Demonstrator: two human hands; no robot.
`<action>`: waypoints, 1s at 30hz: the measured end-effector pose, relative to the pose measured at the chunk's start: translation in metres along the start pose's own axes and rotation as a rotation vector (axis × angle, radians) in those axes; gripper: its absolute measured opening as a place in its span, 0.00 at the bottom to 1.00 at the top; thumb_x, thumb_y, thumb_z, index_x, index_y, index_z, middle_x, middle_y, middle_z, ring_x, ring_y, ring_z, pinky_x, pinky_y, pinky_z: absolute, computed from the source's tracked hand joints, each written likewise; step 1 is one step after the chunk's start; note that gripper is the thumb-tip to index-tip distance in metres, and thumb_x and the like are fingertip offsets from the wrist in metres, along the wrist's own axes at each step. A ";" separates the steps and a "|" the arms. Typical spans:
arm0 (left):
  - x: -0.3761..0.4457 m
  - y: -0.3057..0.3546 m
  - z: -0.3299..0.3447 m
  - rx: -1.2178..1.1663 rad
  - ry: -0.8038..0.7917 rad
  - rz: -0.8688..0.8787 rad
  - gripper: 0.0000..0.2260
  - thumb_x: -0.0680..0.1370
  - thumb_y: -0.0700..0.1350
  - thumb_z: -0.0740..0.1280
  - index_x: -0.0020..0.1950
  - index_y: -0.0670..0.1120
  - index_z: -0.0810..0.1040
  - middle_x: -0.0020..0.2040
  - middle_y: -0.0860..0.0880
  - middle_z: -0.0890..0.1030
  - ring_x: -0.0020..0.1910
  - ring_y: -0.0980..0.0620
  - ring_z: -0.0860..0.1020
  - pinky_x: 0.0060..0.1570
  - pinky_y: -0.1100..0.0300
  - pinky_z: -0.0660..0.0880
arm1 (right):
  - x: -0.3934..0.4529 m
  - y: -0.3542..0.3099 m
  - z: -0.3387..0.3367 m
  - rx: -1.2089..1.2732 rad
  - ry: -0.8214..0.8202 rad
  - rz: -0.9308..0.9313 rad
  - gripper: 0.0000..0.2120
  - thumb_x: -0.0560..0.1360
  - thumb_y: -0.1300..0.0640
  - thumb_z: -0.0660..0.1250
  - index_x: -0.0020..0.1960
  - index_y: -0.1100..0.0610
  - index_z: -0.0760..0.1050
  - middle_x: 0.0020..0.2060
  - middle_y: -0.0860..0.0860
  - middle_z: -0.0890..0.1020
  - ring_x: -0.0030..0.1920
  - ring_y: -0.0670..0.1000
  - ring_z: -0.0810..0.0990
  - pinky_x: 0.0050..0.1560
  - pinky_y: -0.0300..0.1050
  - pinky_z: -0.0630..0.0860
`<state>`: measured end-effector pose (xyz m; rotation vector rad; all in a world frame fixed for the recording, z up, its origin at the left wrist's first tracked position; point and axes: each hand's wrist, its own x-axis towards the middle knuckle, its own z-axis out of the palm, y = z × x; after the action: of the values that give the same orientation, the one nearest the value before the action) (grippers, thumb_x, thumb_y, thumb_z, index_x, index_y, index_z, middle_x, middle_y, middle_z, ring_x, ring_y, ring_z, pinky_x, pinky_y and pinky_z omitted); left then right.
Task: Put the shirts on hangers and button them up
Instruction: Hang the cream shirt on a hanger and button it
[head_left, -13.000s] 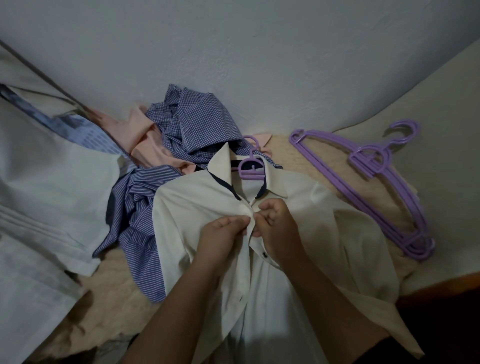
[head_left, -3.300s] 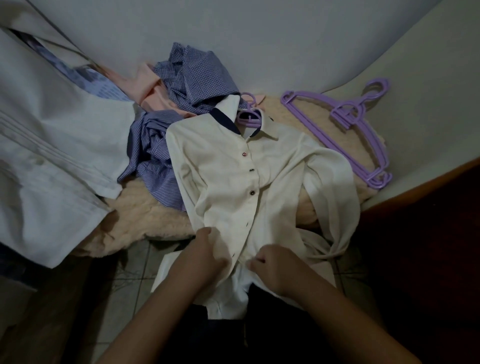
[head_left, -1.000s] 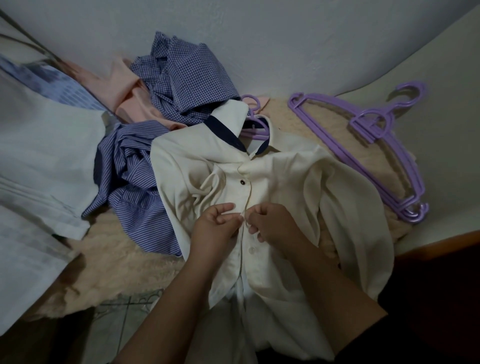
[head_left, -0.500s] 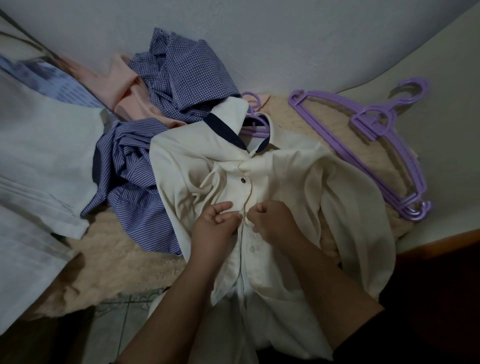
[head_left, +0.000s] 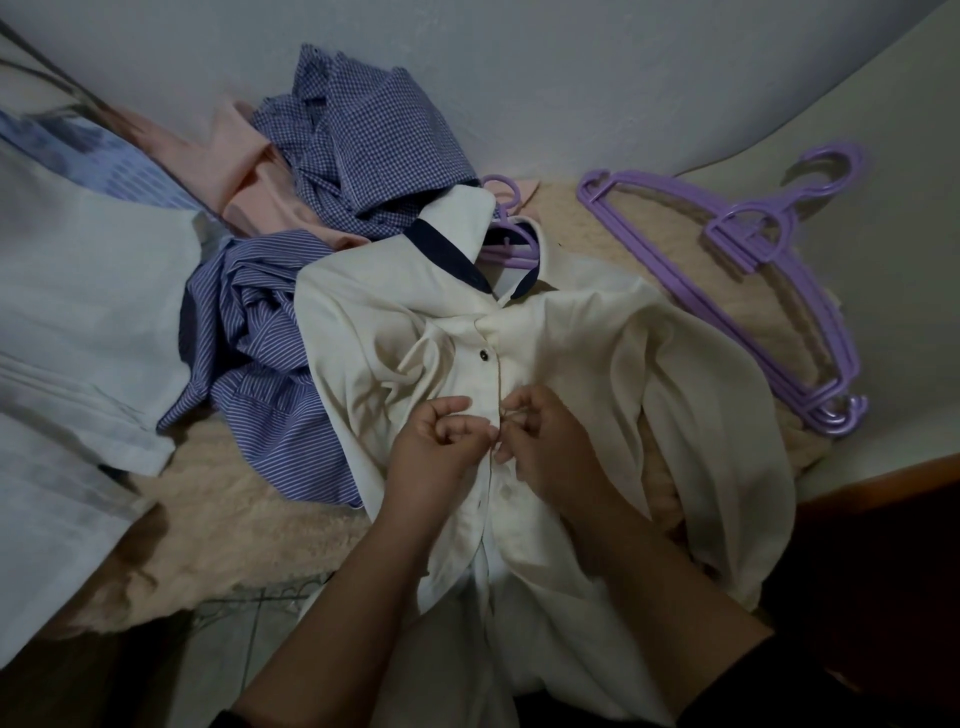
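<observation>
A cream shirt (head_left: 571, 353) with a dark-lined collar lies front up on a fuzzy beige blanket, a purple hanger (head_left: 506, 244) showing at its neck. One dark button (head_left: 484, 355) near the top of the placket is fastened. My left hand (head_left: 436, 441) pinches the left edge of the placket below that button. My right hand (head_left: 545, 441) pinches the right edge opposite it, fingertips almost touching. The spot between my fingers is hidden.
Several spare purple hangers (head_left: 753, 291) lie stacked at the right on the blanket (head_left: 249, 519). A striped blue shirt (head_left: 260, 374), a checked blue shirt (head_left: 363, 135) and a pink garment (head_left: 260, 187) are heaped at the upper left. White cloth (head_left: 78, 322) covers the left.
My hands came up from the hem to the upper placket. Over the last second they stay pinched together at the same spot, with only small finger movement.
</observation>
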<state>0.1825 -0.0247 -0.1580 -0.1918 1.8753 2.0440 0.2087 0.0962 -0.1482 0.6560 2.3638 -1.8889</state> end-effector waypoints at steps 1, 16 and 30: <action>0.001 0.000 0.001 0.018 0.003 0.012 0.14 0.72 0.34 0.71 0.54 0.45 0.74 0.40 0.48 0.83 0.41 0.53 0.81 0.49 0.59 0.77 | -0.003 0.001 0.000 -0.036 0.003 -0.058 0.13 0.76 0.64 0.61 0.44 0.45 0.69 0.31 0.50 0.80 0.29 0.42 0.79 0.30 0.34 0.74; 0.013 0.003 -0.005 0.195 -0.106 -0.046 0.10 0.74 0.38 0.72 0.52 0.46 0.76 0.37 0.47 0.80 0.39 0.51 0.78 0.47 0.55 0.75 | 0.003 0.007 -0.004 0.006 0.000 -0.054 0.14 0.76 0.66 0.64 0.42 0.50 0.64 0.32 0.52 0.78 0.29 0.47 0.79 0.30 0.41 0.77; 0.015 0.021 -0.007 -0.046 -0.132 -0.414 0.07 0.74 0.38 0.70 0.51 0.42 0.77 0.30 0.50 0.79 0.26 0.58 0.75 0.28 0.66 0.75 | -0.007 0.013 -0.005 -0.051 0.074 -0.136 0.14 0.75 0.65 0.65 0.41 0.50 0.64 0.37 0.58 0.79 0.35 0.54 0.81 0.39 0.47 0.81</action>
<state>0.1601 -0.0297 -0.1442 -0.4091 1.5561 1.7709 0.2212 0.1007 -0.1572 0.5847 2.5546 -1.8792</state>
